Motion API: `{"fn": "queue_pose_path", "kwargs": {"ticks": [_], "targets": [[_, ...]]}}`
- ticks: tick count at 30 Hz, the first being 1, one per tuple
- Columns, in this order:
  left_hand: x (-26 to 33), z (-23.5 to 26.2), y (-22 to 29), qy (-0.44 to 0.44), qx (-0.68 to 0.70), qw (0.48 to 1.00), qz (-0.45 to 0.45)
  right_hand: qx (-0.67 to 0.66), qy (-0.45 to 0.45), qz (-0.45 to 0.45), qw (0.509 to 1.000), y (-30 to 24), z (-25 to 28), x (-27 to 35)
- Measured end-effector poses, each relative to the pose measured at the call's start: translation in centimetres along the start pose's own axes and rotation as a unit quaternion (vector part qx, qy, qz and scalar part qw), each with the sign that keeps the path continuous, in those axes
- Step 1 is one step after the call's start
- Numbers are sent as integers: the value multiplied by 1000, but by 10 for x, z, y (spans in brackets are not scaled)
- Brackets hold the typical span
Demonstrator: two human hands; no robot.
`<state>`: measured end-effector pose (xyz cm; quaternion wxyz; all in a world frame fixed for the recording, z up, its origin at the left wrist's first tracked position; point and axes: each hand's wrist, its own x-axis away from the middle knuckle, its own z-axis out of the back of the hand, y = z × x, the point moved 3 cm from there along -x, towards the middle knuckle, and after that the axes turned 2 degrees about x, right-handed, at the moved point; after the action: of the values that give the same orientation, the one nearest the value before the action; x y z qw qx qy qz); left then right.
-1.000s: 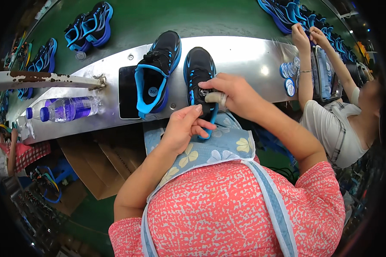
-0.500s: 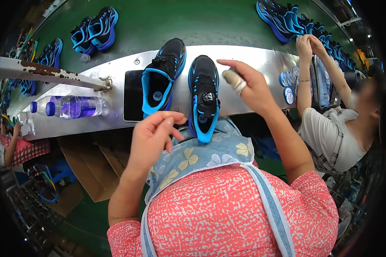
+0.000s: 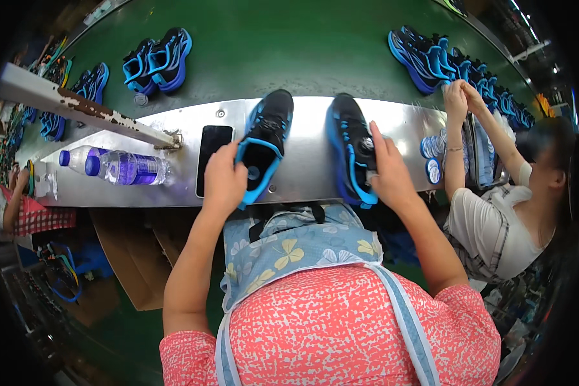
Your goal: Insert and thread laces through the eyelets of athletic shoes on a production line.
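Two black-and-blue sneakers point away from me at the metal bench edge, a gap between them. My left hand [image 3: 226, 178] grips the left sneaker [image 3: 269, 132] by the outer side of its heel collar. On the other side, my right hand [image 3: 390, 168] is closed on the right sneaker [image 3: 349, 138], its fingers along the outer side near the round dial on the lacing. The right sneaker is tilted, so its blue sole side shows on the left. My thumbs and some fingertips are partly hidden by the shoes.
A black phone [image 3: 213, 145] lies left of the left sneaker. Two purple-labelled bottles [image 3: 134, 168] lie beyond it, below a chipped white metal bar [image 3: 103, 116]. More sneakers [image 3: 167, 61] stand on the green surface. At right, a co-worker [image 3: 498, 219] reaches past round stickers [image 3: 433, 170].
Both hands, empty before, have closed on the sneakers. The right sneaker has shifted right and tilted, widening the gap. The left sneaker now sits clear of the phone it overlapped.
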<state>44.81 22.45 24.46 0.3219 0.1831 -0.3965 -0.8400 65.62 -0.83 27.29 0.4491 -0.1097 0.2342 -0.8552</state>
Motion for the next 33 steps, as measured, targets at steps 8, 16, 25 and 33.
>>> {"fn": "queue_pose_path", "kwargs": {"ticks": [8,16,25,33], "targets": [[17,-3,-12,-43,125,990,40,-101,-213,107,966,-86,34,-61],[12,-16,-16,-2,210,967,141,64,-324,332,883,-115,-36,-80],[28,-5,27,-303,379,827,285,8,-298,353,887,-111,-30,-68],[45,-33,18,-181,443,838,261,35,-321,203,925,-106,-47,-58]]}}
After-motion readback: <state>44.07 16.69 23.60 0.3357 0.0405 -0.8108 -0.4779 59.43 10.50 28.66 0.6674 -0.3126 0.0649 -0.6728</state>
